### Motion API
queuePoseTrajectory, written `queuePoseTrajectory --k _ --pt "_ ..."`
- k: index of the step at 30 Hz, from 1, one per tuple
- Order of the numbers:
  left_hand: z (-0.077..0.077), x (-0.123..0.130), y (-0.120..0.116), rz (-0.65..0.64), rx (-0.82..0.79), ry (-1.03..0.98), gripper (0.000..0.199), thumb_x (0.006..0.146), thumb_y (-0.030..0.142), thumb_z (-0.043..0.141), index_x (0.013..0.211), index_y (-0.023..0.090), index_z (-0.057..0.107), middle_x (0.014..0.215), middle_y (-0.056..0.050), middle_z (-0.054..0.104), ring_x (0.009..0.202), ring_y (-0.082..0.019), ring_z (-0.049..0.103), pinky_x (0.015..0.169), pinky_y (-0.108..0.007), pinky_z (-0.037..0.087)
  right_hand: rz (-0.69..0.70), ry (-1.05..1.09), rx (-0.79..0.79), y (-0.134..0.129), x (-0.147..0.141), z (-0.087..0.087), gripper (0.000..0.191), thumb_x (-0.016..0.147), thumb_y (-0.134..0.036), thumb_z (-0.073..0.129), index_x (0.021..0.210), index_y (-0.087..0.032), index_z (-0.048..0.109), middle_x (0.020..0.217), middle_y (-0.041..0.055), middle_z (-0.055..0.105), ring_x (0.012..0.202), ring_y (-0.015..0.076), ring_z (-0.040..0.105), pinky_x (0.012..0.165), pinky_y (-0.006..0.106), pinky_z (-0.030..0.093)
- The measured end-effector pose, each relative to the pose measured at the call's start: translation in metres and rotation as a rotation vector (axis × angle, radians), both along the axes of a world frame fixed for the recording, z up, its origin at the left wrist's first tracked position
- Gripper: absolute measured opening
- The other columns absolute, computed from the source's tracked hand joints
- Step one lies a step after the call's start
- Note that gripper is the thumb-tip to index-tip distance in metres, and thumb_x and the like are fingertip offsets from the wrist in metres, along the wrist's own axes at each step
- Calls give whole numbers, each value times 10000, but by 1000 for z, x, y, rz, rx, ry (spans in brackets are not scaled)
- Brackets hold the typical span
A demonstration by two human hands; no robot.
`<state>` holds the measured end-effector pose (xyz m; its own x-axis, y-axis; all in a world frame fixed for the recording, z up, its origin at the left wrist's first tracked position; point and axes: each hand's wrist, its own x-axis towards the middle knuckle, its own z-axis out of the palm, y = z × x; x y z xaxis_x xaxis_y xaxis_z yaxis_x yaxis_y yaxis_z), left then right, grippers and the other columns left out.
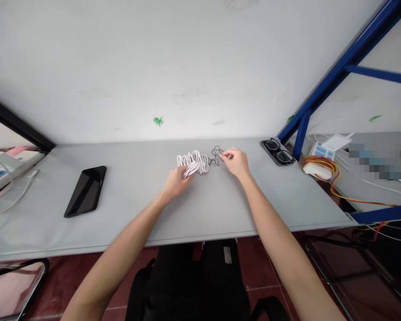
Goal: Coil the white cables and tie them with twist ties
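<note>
A bundle of white cable (200, 162), looped many times, is held just above the grey table (203, 214) in front of me. My left hand (177, 180) is closed round its left end. To the right of the bundle, thin black string (215, 152) runs in loose, wavy loops. My right hand (235, 162) pinches the string at its right side, thumb and forefinger together.
A black phone-like device (86, 191) lies on the left. Glasses (280, 150) rest on a dark case at the right, near the blue frame (302, 129). Beyond it are a power strip (321, 151) and red and yellow wires (336, 178). A wall stands behind the table.
</note>
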<state>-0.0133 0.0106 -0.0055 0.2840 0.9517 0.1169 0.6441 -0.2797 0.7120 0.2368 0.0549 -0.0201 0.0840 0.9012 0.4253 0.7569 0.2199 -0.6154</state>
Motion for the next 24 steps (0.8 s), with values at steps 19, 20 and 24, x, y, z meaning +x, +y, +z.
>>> queuePoseTrajectory --k 19,20,24 --pt "8 8 -8 -17 -133 -201 321 846 432 470 683 192 332 660 26 318 611 -106 297 568 -263 232 218 62 421 -43 -77 1 283 948 -347 467 747 -231 628 674 35 646 591 151 562 611 291 466" --pt "7 8 -8 -7 -133 -189 325 847 438 466 683 193 327 660 26 314 613 -108 294 567 -265 230 207 51 429 -43 -77 0 278 950 -347 468 756 -235 632 680 36 650 594 152 569 612 292 470" --pt "5 9 -7 -6 -158 -165 356 860 485 440 684 194 332 649 21 343 613 -115 320 564 -267 246 248 6 443 -43 -76 -4 247 952 -292 467 784 -242 642 697 35 669 624 157 603 620 289 488"
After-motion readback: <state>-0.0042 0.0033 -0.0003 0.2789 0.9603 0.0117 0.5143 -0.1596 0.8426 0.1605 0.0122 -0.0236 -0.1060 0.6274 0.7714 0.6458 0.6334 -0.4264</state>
